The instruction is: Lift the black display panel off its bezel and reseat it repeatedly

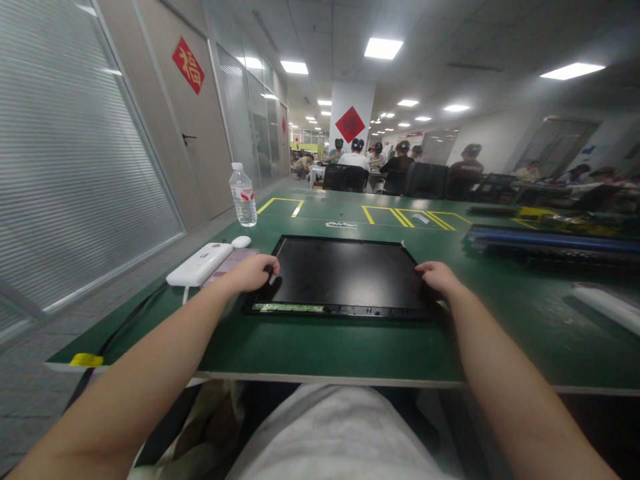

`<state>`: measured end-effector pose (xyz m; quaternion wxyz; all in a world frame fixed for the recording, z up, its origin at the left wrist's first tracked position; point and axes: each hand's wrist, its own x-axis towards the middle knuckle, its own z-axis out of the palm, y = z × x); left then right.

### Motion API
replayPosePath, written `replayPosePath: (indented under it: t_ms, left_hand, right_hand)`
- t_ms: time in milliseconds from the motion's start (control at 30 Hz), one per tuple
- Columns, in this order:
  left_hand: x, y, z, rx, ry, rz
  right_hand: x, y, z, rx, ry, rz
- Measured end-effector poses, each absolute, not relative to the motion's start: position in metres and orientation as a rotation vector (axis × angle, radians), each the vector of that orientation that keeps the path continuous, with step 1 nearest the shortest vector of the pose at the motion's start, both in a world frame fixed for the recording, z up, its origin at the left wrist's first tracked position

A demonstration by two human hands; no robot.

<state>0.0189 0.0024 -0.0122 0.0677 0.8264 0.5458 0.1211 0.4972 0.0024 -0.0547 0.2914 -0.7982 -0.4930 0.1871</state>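
Observation:
A black flat screen panel (345,273) in a thin dark frame lies face up on the green table (320,350). Along its near edge runs a strip with a green circuit board (289,308) at the left. My left hand (257,270) grips the panel's left edge, fingers curled and thumb over the frame. On the opposite side, my right hand (439,277) pinches the right edge; some of its fingers are hidden beneath or behind the frame.
Left of the panel are a white power bank-like box (200,263), a small white rounded object (241,242) and a water bottle (244,197). Yellow tape marks (400,217) line the far side. Long dark panels (545,243) lie at right. Several people sit beyond.

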Motion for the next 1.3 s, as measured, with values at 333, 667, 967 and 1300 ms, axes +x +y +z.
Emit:
replayPosePath:
  t_ms: [333,667,967,1300]
  left_hand:
    - [0.0217,0.0015,-0.0116,2.495,1.669,0.307]
    - [0.0244,-0.0003,-0.0102,2.474,1.714,0.296]
    - [0.0252,0.0008,-0.0111,2.454,1.733,0.321]
    - [0.0215,0.0026,-0.0144,2.396,1.72,0.363]
  right_hand:
    - [0.4961,0.0015,-0.0549,-2.113,-1.264,0.537]
    - [0.4969,0.0028,-0.0558,-2.07,-1.225,0.572]
    - [0.4965,0.0033,-0.0578,-2.115,-1.292,0.473]
    - [0.4923,-0.0002,-0.0517,-2.165,-1.343,0.449]
